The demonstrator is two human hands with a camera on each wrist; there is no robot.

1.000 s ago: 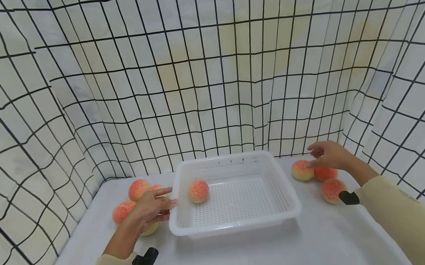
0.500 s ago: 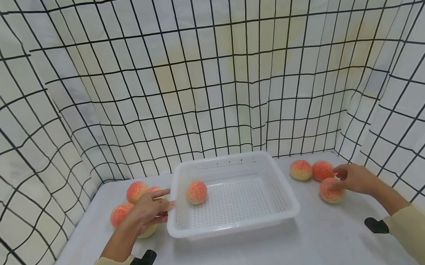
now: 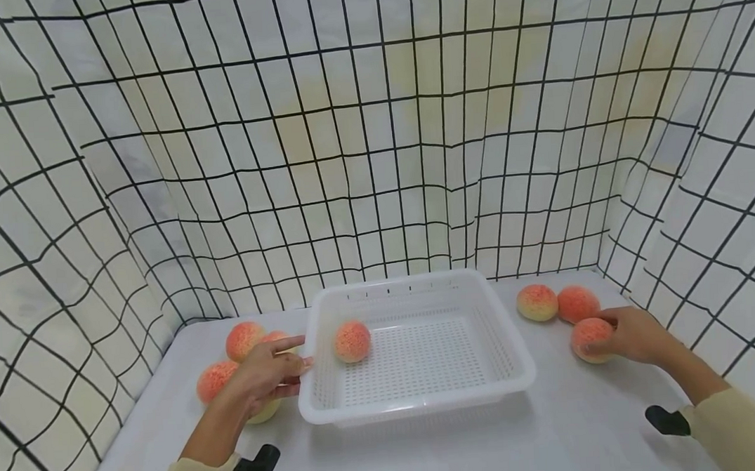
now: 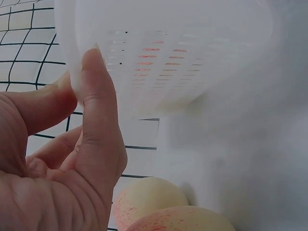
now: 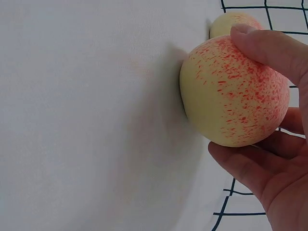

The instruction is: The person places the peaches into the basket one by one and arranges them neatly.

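Note:
My right hand (image 3: 635,333) holds a red-and-yellow peach (image 5: 231,91) with the thumb over its top and the fingers along its lower side. Two more peaches, a yellowish one (image 3: 537,303) and a redder one (image 3: 578,304), sit just behind it. At the left end of a white perforated plastic basket (image 3: 416,402), my left hand (image 3: 266,374) grips the rim between thumb and fingers, as the left wrist view shows. One peach (image 3: 352,341) lies inside the basket, towards its left end.
Several peaches, among them one at the back (image 3: 244,341) and one nearer (image 3: 216,380), lie around the left hand, partly hidden by it. White cloth walls with a black grid net (image 3: 380,158) enclose the white table (image 3: 425,458) at the back and sides.
My right hand has moved from above the rear peaches towards me and to the right, and now grips the nearest peach. The left hand stays at the basket rim.

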